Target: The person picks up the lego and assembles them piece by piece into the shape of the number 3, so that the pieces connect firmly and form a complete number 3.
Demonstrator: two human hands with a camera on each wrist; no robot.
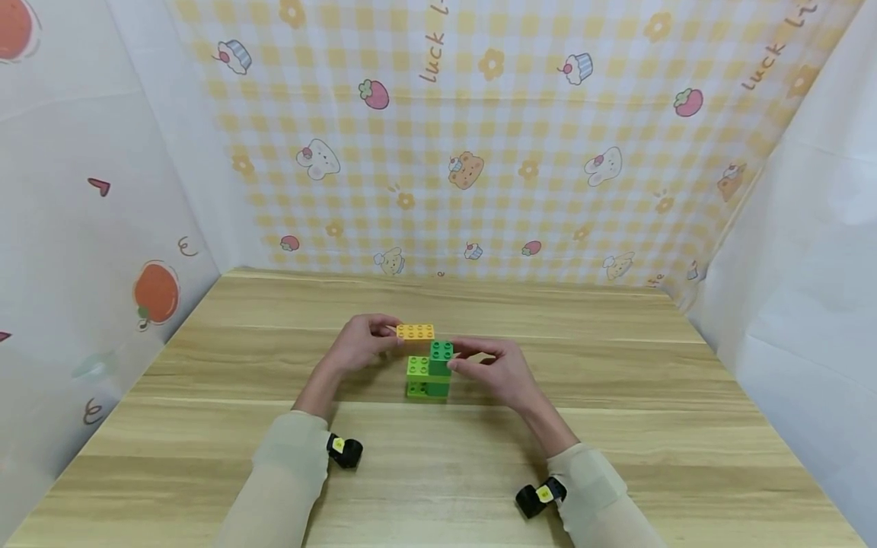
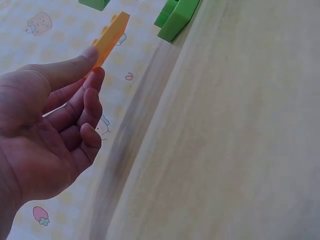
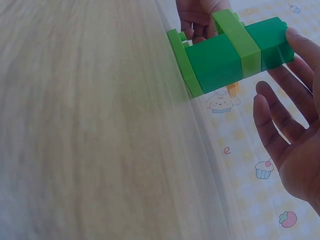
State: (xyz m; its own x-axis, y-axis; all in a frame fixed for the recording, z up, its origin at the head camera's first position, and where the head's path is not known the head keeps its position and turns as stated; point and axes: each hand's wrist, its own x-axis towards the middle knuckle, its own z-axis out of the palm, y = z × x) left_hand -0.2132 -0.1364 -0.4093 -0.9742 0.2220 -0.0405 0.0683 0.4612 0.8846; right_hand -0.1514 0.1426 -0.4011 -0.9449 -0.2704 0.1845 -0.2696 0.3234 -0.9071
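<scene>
My left hand [image 1: 363, 342] pinches one end of a flat orange-yellow building brick [image 1: 416, 332] between thumb and fingertips, held up behind the stack. In the left wrist view that brick [image 2: 112, 37] is tilted, its studs facing left. My right hand [image 1: 499, 371] grips the dark green block [image 1: 441, 358] at the top of the stack, thumb and fingers on its sides. Beneath it lies a light green brick [image 1: 418, 367], then another dark green block [image 3: 215, 62] on a light green base brick [image 3: 185, 62]. The stack stands upright on the table.
The wooden table [image 1: 438, 464] reaches back to a yellow checked cloth [image 1: 425, 167] with printed figures. White cloths hang at the left [image 1: 89, 198] and right [image 1: 802, 251]. Small black cameras [image 1: 346, 451] are strapped at both wrists.
</scene>
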